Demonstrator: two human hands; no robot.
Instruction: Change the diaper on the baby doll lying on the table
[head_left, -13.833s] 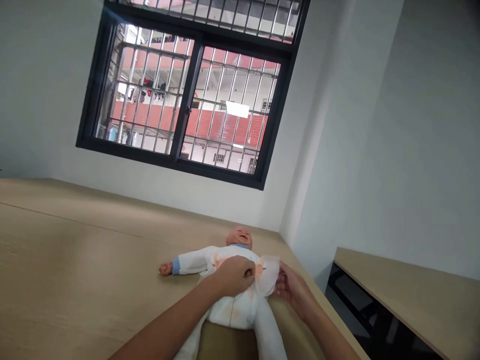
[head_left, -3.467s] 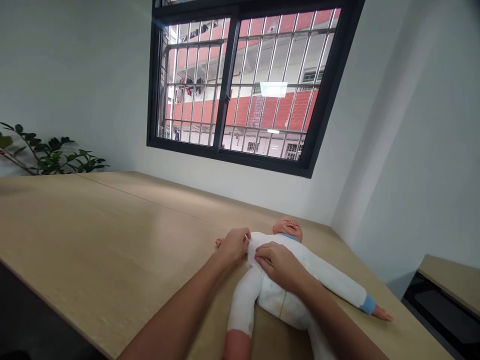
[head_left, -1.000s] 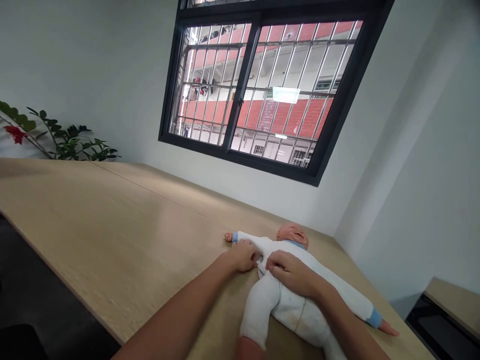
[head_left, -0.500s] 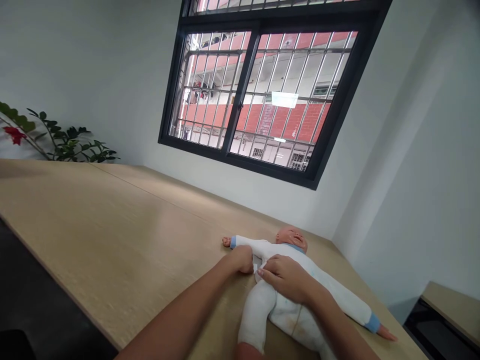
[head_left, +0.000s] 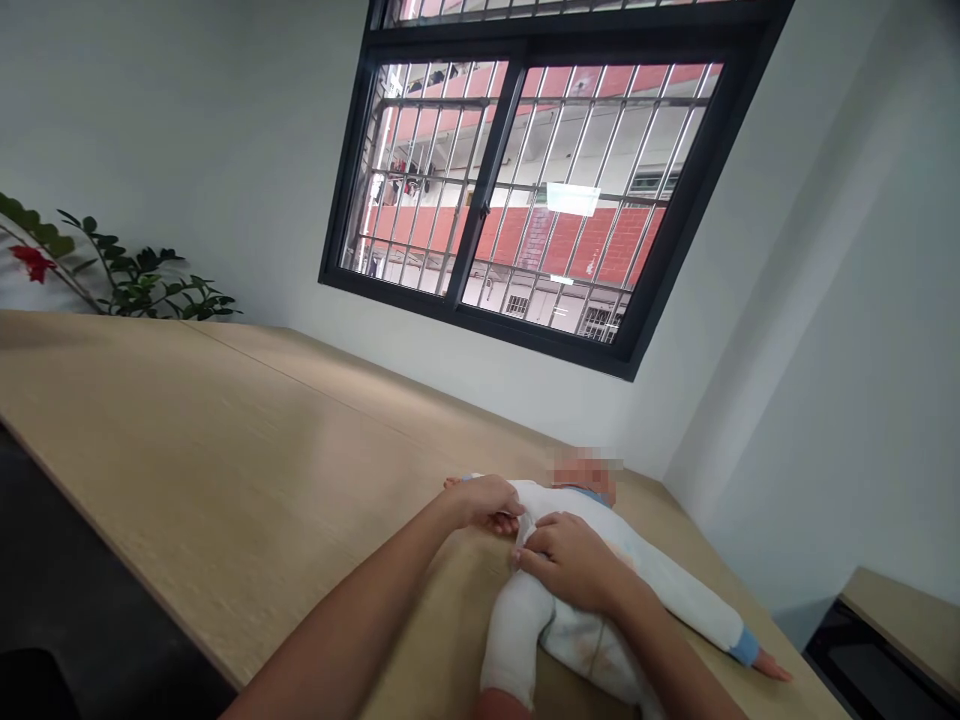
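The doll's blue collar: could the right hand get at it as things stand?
Probably yes: the right hand is at the waist of the doll, and only its chest lies between the hand and the blue collar. The left hand is off to the side, leaving the way free.

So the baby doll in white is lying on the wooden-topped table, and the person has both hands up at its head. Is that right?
Not quite: the hands are in a different place. The head view shows the left hand and right hand both at waist level on the baby doll, which does lie on the wooden-topped table.
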